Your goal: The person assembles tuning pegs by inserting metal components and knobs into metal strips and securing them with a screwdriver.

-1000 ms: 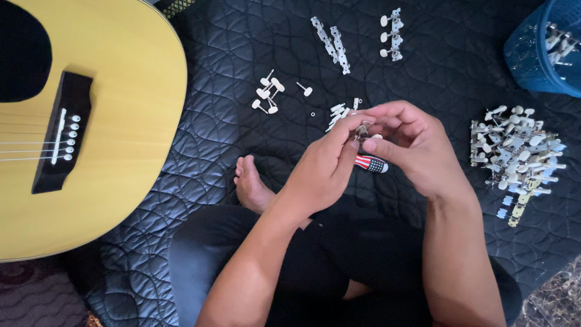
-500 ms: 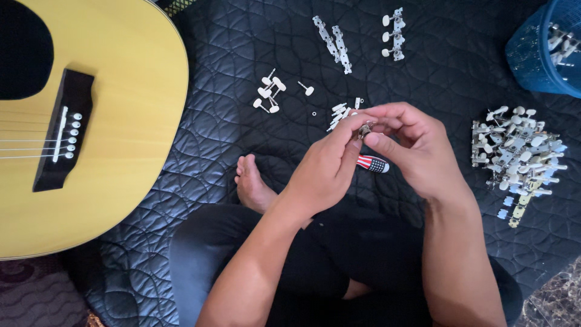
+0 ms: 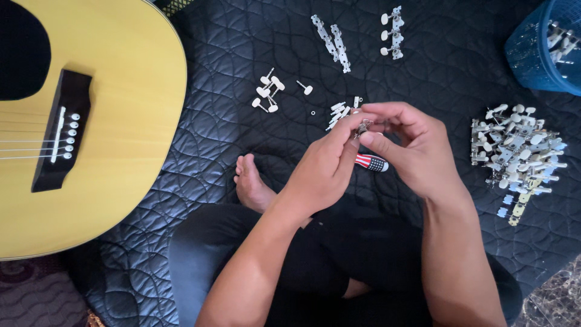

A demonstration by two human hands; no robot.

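your left hand [image 3: 324, 169] and your right hand [image 3: 417, 151] meet above your lap, fingers curled narrow, and together they pinch a small metal tuner part [image 3: 364, 128] between the fingertips. the part is held in the air, just above the dark quilted mat [image 3: 212, 127]. under your hands there is a screwdriver handle with stripes and stars [image 3: 370, 162]; i cannot tell which hand holds it, because the fingers cover it.

just beyond your fingers, on the mat, lie some loose white tuner pegs [image 3: 338, 112], and a little further left a small group of pegs with round white knobs [image 3: 267, 94]. at the top two metal tuner strips [image 3: 331, 42] lie side by side, and near them a set of three tuners [image 3: 392, 32]. on your right is a pile of many tuners [image 3: 517, 148], and a blue basket [image 3: 535, 51] with more parts stands in the upper right corner. the yellow acoustic guitar [image 3: 121, 121] lies on your left, well apart from the hands. your bare foot [image 3: 251, 184] rests on the mat near the left wrist.
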